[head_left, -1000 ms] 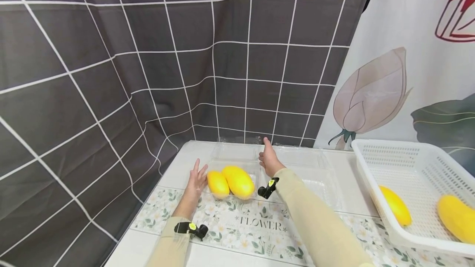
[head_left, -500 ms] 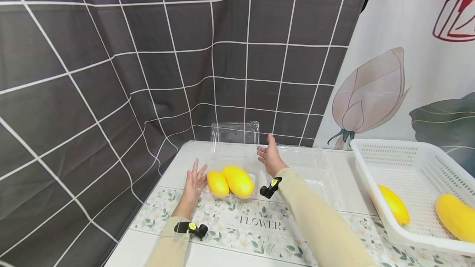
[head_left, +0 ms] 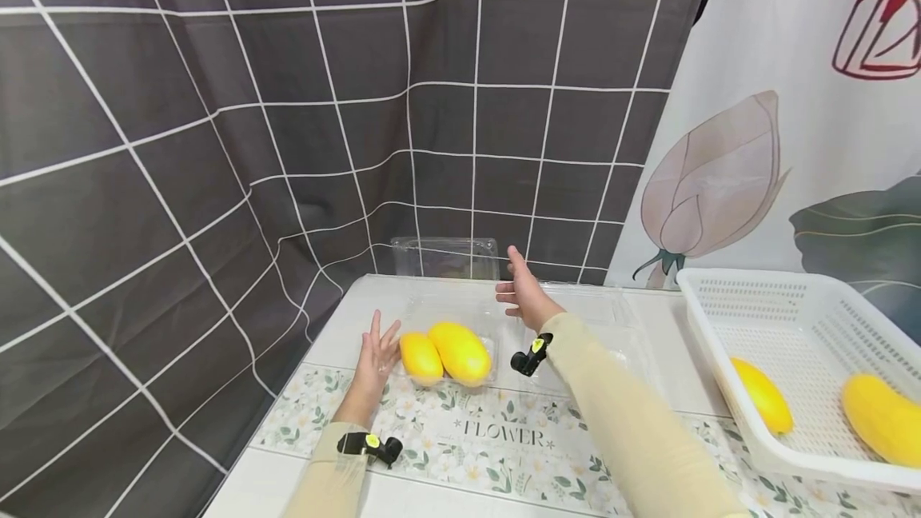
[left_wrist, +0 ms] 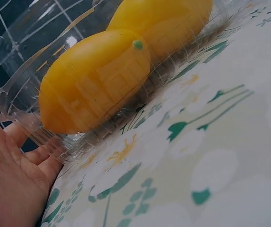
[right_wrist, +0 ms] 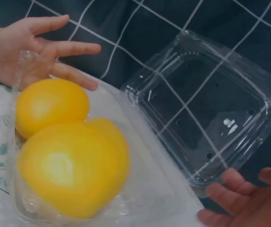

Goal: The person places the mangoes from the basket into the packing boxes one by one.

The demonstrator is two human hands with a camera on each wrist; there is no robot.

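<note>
Two yellow mangoes, a smaller one point(head_left: 420, 358) and a larger one point(head_left: 462, 353), lie side by side in a clear plastic clamshell box point(right_wrist: 149, 201). Its lid point(head_left: 444, 259) stands raised at the table's back edge, against the curtain. My left hand point(head_left: 376, 356) rests at the left wall of the box, its fingers spread and fairly straight. To the right of the box is my right hand point(head_left: 528, 299), thumb up and fingers extended, holding nothing. In the right wrist view its fingertips are close to the lid's lower corner; contact cannot be told.
Another clear plastic box point(head_left: 633, 354) lies on the table right of my right hand, partly behind the sleeve. A white perforated basket point(head_left: 763, 282) at the right holds two more mangoes. A dark checked curtain point(head_left: 345, 142) hangs behind and at the left.
The lid, low behind the table edge a second ago, has come up into an upright stance. My right hand has shifted slightly upward. The left hand and both mangoes have hardly moved.
</note>
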